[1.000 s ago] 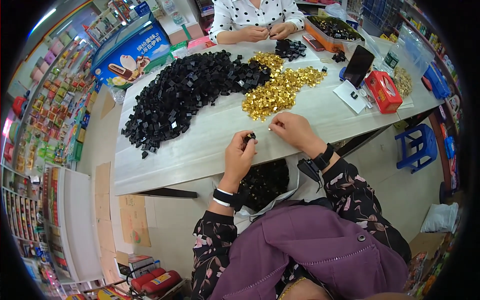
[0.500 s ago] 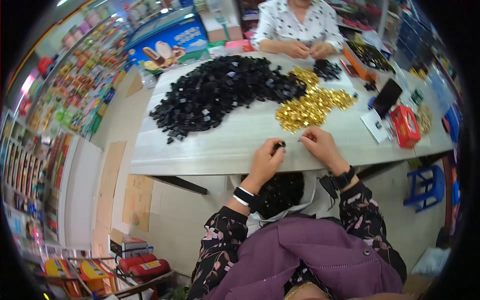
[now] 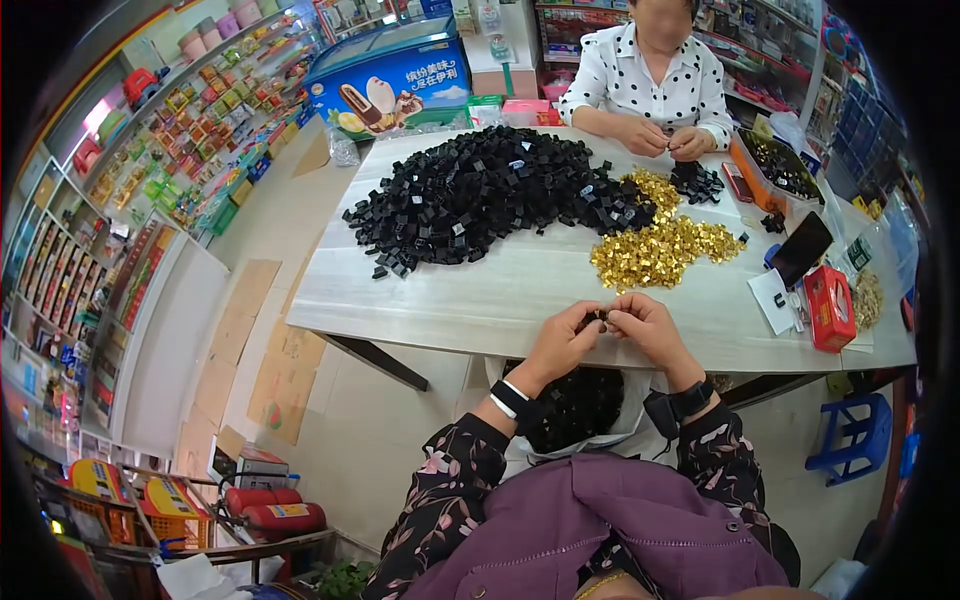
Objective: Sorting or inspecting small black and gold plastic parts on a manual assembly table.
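head view: your left hand (image 3: 562, 345) and right hand (image 3: 650, 330) meet at the near edge of the table (image 3: 480, 290), fingertips pinched together on one small black piece (image 3: 598, 318) held between them, just above the tabletop. past your hands, a heap of gold pieces (image 3: 665, 245) lies to the right of centre, touching a far larger heap of black pieces (image 3: 480, 195) that spreads left. a white bag of black pieces (image 3: 575, 405) hangs below the table edge, between your forearms. right side of the table: red box (image 3: 828, 305), dark phone (image 3: 800, 248). far side: another person's hands (image 3: 665, 140), close together, beside an orange tray (image 3: 775, 170).
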`<action>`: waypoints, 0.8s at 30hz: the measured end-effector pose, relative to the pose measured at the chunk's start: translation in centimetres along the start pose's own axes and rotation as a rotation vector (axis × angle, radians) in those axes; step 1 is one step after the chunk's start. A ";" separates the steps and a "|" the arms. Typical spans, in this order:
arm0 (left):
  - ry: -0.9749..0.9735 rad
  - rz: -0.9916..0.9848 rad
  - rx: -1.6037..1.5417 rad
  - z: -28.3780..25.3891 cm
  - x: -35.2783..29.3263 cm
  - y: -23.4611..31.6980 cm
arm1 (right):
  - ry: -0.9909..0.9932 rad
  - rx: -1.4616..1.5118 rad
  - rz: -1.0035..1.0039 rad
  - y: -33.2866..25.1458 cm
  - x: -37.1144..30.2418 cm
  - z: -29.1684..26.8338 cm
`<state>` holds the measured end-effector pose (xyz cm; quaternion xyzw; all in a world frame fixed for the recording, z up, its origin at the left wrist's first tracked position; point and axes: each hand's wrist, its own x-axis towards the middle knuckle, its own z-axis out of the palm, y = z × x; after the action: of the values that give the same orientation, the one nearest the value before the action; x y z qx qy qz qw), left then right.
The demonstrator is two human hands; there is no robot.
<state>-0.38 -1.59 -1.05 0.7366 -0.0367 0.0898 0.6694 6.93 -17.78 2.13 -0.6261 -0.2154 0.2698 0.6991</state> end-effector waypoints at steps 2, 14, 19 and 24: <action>-0.022 -0.022 0.018 0.1 -0.3 0.2 | -0.029 -0.020 0.015 0.1 0.0 -0.7; 0.020 0.194 0.231 0.3 -0.3 -0.1 | -0.103 -0.137 0.150 -0.9 0.8 -0.9; 0.121 -0.024 -0.197 -0.1 0.6 0.7 | -0.021 -0.225 0.155 -0.8 2.5 -2.3; 0.200 -0.069 -0.330 -0.9 0.8 0.5 | 0.201 -0.893 -0.284 0.5 2.8 -3.2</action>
<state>0.25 -0.73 -0.34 0.6052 0.0412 0.1325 0.7839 11.07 -18.31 1.15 -0.8526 -0.3251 -0.0092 0.4089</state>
